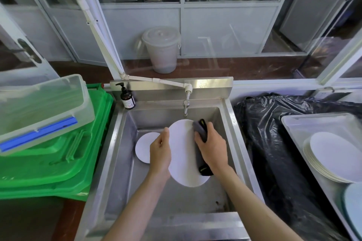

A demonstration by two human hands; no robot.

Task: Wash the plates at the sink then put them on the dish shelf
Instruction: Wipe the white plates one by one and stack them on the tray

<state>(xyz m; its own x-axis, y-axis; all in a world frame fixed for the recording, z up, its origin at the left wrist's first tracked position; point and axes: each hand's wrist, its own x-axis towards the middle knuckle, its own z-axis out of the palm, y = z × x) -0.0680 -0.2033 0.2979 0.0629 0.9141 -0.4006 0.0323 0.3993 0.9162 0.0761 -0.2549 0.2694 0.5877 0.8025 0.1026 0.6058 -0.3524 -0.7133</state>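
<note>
Plate [183, 154] partly behind both hands

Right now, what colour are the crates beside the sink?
Bright green crates, seen in the head view.

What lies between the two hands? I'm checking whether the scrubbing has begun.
In the head view, the large white plate lies between them: the left hand holds its edge, the right hand presses a dark sponge on it.
</note>
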